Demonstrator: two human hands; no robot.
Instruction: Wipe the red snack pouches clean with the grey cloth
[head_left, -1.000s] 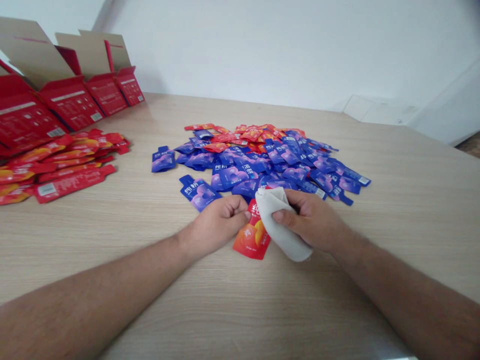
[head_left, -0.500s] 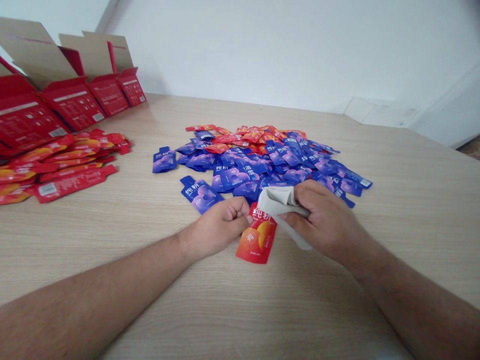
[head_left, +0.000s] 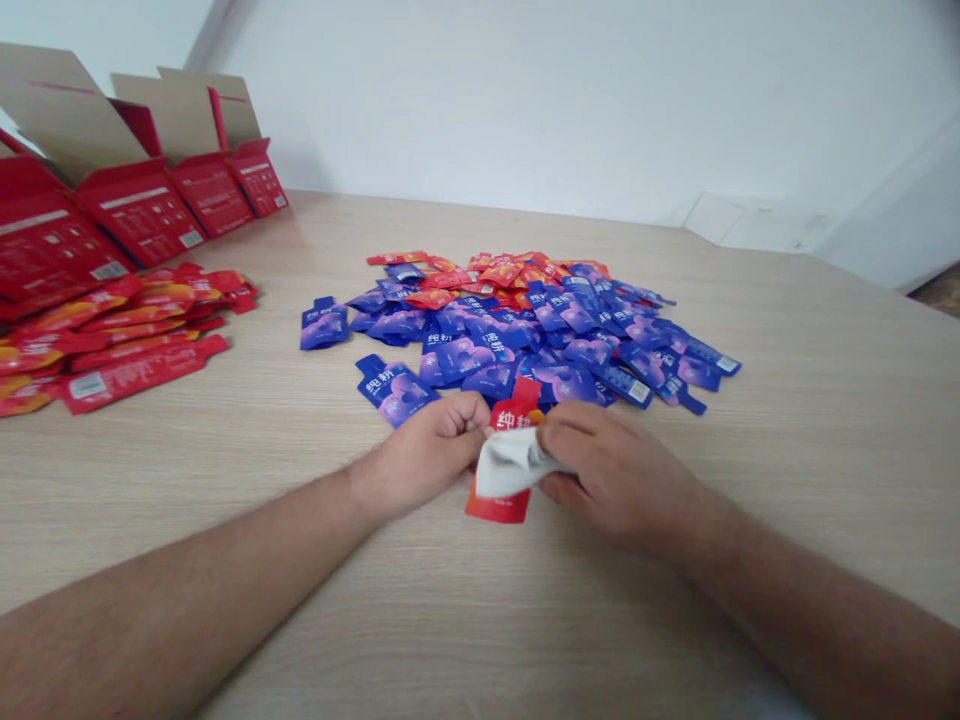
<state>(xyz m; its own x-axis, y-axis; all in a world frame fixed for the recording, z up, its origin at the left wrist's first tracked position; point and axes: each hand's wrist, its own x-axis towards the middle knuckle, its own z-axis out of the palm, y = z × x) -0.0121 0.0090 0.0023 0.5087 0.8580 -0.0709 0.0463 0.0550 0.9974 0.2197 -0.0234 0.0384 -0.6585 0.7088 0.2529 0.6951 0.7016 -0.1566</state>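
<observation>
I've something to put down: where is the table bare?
Bare table lies right of the blue-and-red sachet pile, and on the near side of the left hand and right hand. A narrower gap parts that pile from the left-side sachets. It's crowded at far left, with red boxes, and mid-table, where the hands hold a red sachet and a pale cloth.

2 hands (head_left: 435, 445) (head_left: 619, 475) hold a red pouch (head_left: 513, 414) and white cloth (head_left: 506, 465).

The left hand (head_left: 433, 448), right hand (head_left: 626, 478) and tapering forearms (head_left: 247, 585) are all bare.
</observation>
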